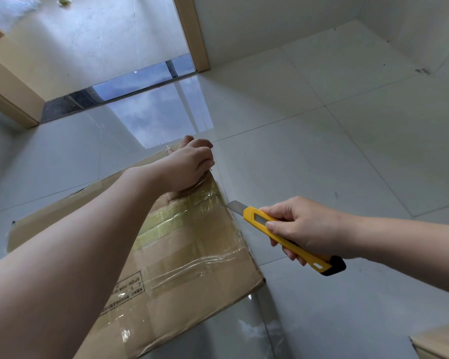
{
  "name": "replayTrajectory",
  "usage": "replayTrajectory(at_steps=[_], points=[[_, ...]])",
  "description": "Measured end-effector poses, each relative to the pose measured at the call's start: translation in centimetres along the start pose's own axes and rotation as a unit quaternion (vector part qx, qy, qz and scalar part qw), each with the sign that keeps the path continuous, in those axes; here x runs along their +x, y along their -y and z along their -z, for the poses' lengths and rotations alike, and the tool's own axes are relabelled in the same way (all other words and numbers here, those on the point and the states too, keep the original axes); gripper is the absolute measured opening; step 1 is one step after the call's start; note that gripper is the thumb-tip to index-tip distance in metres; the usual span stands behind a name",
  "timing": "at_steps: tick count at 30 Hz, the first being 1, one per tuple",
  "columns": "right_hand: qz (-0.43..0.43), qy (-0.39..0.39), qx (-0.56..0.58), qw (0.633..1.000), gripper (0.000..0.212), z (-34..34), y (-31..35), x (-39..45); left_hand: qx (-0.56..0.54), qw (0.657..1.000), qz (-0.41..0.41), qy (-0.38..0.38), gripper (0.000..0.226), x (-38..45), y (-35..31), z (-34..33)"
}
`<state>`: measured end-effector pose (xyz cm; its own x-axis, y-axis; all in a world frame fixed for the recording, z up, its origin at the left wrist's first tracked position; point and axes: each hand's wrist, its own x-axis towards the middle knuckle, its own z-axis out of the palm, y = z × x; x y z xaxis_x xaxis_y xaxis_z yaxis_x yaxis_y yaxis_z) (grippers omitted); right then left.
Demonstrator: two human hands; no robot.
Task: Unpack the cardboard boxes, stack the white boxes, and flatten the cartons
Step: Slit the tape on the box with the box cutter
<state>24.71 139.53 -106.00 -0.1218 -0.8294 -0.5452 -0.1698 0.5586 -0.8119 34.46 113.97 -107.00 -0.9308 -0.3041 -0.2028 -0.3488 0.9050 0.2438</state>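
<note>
On the floor [322, 120], my left hand [189, 165] grips the carton's [192, 255] far edge; my right hand [305, 228] holds the knife [283, 233], blade at the tape [182, 216]. Flattening step, I'd say; next, slice carefully along that seam.

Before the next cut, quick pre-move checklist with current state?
1. Blade out: ok, the yellow utility knife shows bare metal at its tip.
2. Knife grip: ok, right hand wraps the handle.
3. Blade at seam: ok, tip sits at the right edge of the flattened brown cardboard carton, by the clear tape strips.
4. Carton steadied: ok, left hand is closed on its far corner.
5. Left fingers off the cut line: cannot tell.
6. Tape already cut through: cannot tell.
</note>
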Motion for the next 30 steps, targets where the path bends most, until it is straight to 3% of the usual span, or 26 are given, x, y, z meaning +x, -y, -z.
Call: replayTrajectory(at_steps=[3, 6, 8, 10, 16, 20, 23, 25, 30], points=[[-0.012, 0.004, -0.012, 1.000, 0.033, 0.6, -0.3, -1.0, -0.004, 1.000, 0.004, -0.002, 0.026, 0.1, 0.2, 0.2], [-0.025, -0.066, 0.047, 0.996, 0.028, 1.7, -0.8, -0.8, -0.004, 1.000, -0.004, -0.005, 0.027, 0.1, -0.1, 0.5], [-0.033, -0.111, 0.090, 0.989, 0.025, 2.3, -1.2, -0.6, 0.016, 0.998, -0.056, -0.032, 0.032, -0.5, -0.6, 0.4], [-0.041, -0.123, 0.110, 0.986, 0.022, 2.3, -1.5, -0.5, 0.044, 0.989, -0.137, -0.035, 0.021, -1.2, -1.3, 0.0], [-0.051, -0.111, 0.092, 0.988, 0.023, 1.4, -2.4, -0.5, 0.046, 0.986, -0.155, 0.034, 0.029, -2.1, -3.2, 1.1], [-0.059, -0.093, 0.074, 0.991, 0.024, 1.2, -3.0, -0.7, 0.041, 0.981, -0.088, 0.169, 0.034, -2.0, -4.2, 1.5], [-0.058, -0.085, 0.065, 0.993, 0.024, 0.9, -3.1, -0.7, 0.023, 0.975, -0.051, 0.216, 0.026, -1.8, -5.3, 1.7], [-0.055, -0.081, 0.063, 0.993, 0.024, 0.9, -3.1, -0.7, 0.017, 0.976, -0.054, 0.209, 0.022, -1.9, -5.5, 1.8], [-0.056, -0.075, 0.049, 0.994, 0.026, 0.7, -3.3, -0.6, 0.101, 0.978, -0.143, 0.110, 0.044, -2.3, -4.8, 2.1]])
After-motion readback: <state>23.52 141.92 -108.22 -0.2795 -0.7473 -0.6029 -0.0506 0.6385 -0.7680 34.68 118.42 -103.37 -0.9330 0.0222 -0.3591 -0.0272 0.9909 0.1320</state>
